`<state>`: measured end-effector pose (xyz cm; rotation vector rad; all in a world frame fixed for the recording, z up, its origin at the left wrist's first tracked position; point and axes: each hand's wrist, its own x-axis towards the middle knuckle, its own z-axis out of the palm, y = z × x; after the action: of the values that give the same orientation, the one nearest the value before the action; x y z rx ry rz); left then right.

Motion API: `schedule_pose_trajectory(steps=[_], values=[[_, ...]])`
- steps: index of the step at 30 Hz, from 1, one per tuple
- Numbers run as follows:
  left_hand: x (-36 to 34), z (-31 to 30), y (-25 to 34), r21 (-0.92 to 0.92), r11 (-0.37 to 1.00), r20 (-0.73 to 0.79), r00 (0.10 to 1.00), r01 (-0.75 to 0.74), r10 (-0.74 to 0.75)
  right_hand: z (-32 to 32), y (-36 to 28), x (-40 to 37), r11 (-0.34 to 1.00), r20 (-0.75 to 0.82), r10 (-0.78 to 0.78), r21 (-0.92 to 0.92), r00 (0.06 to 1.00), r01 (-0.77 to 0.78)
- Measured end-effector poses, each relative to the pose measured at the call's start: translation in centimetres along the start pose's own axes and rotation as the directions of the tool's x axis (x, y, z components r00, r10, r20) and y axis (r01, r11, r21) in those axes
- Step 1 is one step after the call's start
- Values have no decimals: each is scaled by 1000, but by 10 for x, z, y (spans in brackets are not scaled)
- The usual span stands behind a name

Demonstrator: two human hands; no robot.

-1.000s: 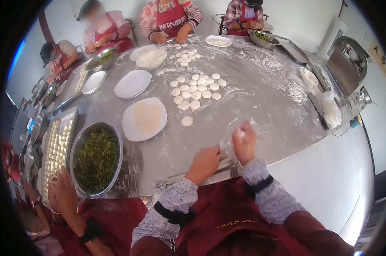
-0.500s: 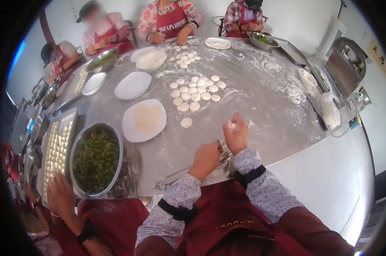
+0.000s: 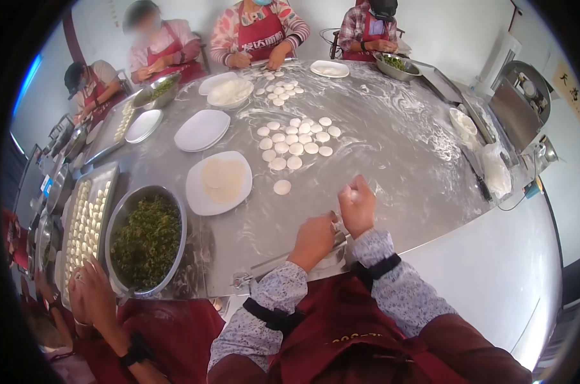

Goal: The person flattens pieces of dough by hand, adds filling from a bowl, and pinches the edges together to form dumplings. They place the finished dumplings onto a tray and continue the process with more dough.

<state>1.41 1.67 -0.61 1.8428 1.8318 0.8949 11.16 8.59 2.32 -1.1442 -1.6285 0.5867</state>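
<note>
My left hand point(image 3: 313, 240) is closed at the table's front edge, its fingertips hidden, so what it holds cannot be made out. Just right of it, my right hand point(image 3: 357, 203) is curled with something whitish at its fingers, too small to name. A lone round dough piece point(image 3: 281, 187) lies up and left of my hands. Behind it several flat dough rounds point(image 3: 295, 148) form a loose group on the floury steel table point(image 3: 392, 153). To the left, a white square plate point(image 3: 194, 185) bears pale, flat round pieces.
At left are a bowl of chopped greens point(image 3: 146, 243) and a tray of dumplings point(image 3: 85, 217), where a co-worker's hands point(image 3: 91, 291) work. White plates point(image 3: 201, 130) lie farther back. Several co-workers sit across the table. A knife point(image 3: 475, 173) and plastic bag point(image 3: 495, 171) lie right.
The view has shifted slightly. My two hands stay close together at the edge, with little change in their pose. The co-worker's hands at left have shifted a little.
</note>
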Motion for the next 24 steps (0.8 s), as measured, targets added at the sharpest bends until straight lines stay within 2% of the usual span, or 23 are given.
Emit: schedule_pose_trajectory(steps=[2,5,7,9,10,13,15,16,18,19,21,22,24], values=[[-1,-2,-2,27,998,-7,999,-48,48,-18,9,-16,1000,20,18,19,1000,-18],[-9,-18,-6,24,999,80,997,22,-24,-35,17,-33,995,29,51,89,998,-53],[-14,-17,-10,-87,995,92,995,53,-45,-36,17,-40,988,17,88,127,996,-90],[-9,-14,-1,-67,998,82,997,17,-11,-14,4,-12,999,-18,-42,17,999,42],[-5,-11,5,-59,997,61,997,43,-39,-8,2,-6,998,-19,-51,21,999,51],[-1,-5,6,-54,997,11,998,63,-62,0,5,-2,999,-7,-27,40,1000,27],[-5,-4,-1,65,996,31,998,-62,60,-17,17,-18,991,63,104,74,993,-108],[-6,-7,-4,64,996,28,998,-59,57,-24,21,-25,992,67,102,74,993,-106],[-14,-12,-8,-106,994,30,999,22,-19,-34,21,-41,970,18,22,241,1000,-26],[-19,-10,-6,-109,994,50,998,30,-25,-34,21,-42,971,19,42,234,999,-45],[-14,-11,1,-140,990,9,1000,-4,6,-18,13,-20,997,6,28,68,1000,-28],[-10,-13,10,-95,994,41,998,53,-49,-10,4,-9,998,-35,-61,-30,998,60],[-5,-5,10,-90,996,-10,1000,23,-24,-2,3,-2,998,-40,-68,-17,997,67]])
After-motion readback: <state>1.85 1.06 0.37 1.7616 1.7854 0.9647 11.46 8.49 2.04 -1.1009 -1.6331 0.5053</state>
